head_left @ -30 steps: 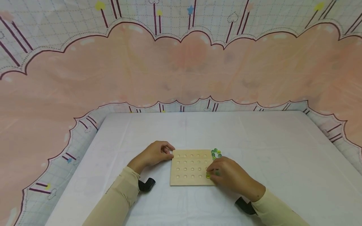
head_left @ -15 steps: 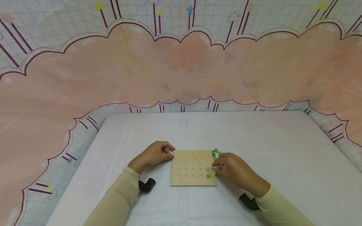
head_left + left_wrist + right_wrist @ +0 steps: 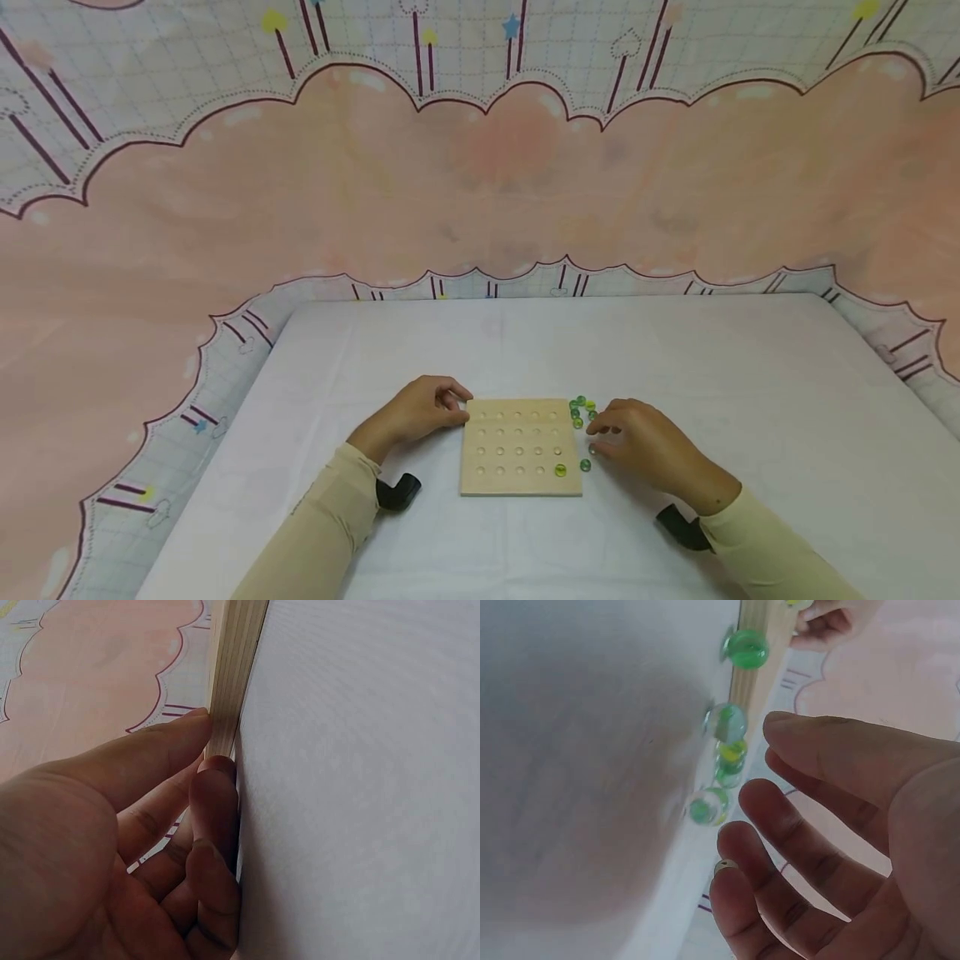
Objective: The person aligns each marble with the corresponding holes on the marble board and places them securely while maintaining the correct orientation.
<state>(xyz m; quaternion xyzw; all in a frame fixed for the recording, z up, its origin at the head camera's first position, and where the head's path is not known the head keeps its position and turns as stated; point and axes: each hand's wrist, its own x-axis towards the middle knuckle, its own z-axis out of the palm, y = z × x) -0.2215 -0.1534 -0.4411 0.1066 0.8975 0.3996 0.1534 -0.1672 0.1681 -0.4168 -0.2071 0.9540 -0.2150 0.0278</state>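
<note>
One wooden board point(image 3: 519, 442) lies flat on the table's white cloth point(image 3: 420, 342), its 20 round hollows set in four rows of five. Its longer-looking side runs left to right before the person, and its far and near edges stand roughly square to the view.

At least nine glass marbles point(image 3: 585, 465) are in sight. One yellow marble point(image 3: 560, 470) sits on the board, in the hollow at its near right corner. Six form a loose cluster point(image 3: 577, 423) just beyond the board's right edge, near the far corner; two more lie right of the board, closer to its near corner. The marbles are round and point no particular way.

The person's left hand point(image 3: 423, 404) holds the board at its far left corner between thumb and forefinger, the other fingers curled. Right of the board, the right hand point(image 3: 637, 437) is loosely bent and holds nothing, a moderate gap between thumb and forefinger; one clear-and-green marble point(image 3: 726, 722) lies just beside the thumb.
</note>
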